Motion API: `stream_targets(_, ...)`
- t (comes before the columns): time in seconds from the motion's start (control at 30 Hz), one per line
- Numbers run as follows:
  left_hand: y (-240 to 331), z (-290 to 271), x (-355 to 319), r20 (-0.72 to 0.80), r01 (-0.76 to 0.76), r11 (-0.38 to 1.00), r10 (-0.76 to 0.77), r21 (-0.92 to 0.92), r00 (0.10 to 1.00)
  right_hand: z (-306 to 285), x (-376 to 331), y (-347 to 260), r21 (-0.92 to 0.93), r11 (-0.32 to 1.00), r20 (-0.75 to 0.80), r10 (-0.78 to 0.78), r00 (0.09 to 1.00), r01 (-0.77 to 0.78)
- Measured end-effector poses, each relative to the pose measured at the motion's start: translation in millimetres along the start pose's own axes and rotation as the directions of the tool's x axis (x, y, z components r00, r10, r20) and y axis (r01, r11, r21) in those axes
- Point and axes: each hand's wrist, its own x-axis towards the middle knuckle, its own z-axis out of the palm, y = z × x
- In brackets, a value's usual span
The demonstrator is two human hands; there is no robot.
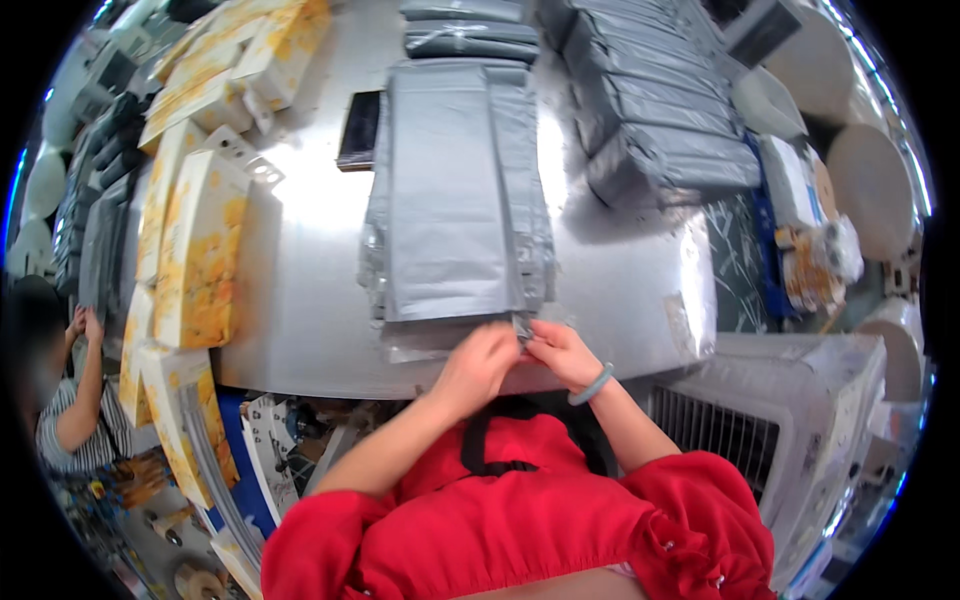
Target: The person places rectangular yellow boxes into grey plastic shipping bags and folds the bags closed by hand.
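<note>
A stack of flat grey plastic bags [447, 190] lies lengthwise on the metal table [310, 290]. At the stack's near right corner my left hand [483, 360] and my right hand [562, 354] come together. Their fingers pinch a small grey piece of the bag plastic between them. The left hand's fingertips are somewhat blurred. A grey-green band circles my right wrist. Below my hands, the near edges of lower bags stick out from under the top one.
Bundled grey bags [650, 110] fill the back right, and folded bundles [470, 40] lie beyond the stack. A dark phone-like slab [360, 130] sits left of it. Yellow-and-white boxes [203, 250] line the left edge. A grey machine with a grille [780, 410] stands right; another person [80, 410] works far left.
</note>
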Motion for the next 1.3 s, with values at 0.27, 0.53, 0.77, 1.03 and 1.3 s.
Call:
stream_targets(0.27, 11, -99, -225, 0.679, 0.486, 0.599, -0.734, 0.636, 0.015, -27, -26, -62, -0.919, 0.142, 0.28, -0.419, 0.864, 0.367)
stream_targets(0.53, -71, -155, -9, 0.454, -0.578, 0.638, 0.372, 0.509, 0.81, -34, 50, -85, -0.47, -0.425, 0.88, -0.292, 0.374, 0.774)
stream_targets(0.77, -66, -124, 26, -0.375, 0.067, 0.981, 0.005, 0.18, 0.927, -8, 68, -72, -0.642, 0.587, -0.251, -0.768, 0.589, 0.493)
stream_targets(1.03, -121, -72, 59, -0.505, 0.529, 0.847, -0.438, 0.045, 0.744, -15, 142, -67, -0.868, 0.492, -0.333, -0.491, 0.805, -0.059)
stream_targets(1.3, -100, -87, 121, -0.102, 0.336, 0.386, -0.773, -0.859, 0.626, -4, 170, -107, -0.233, 0.927, -0.167, -0.335, 0.927, 0.293)
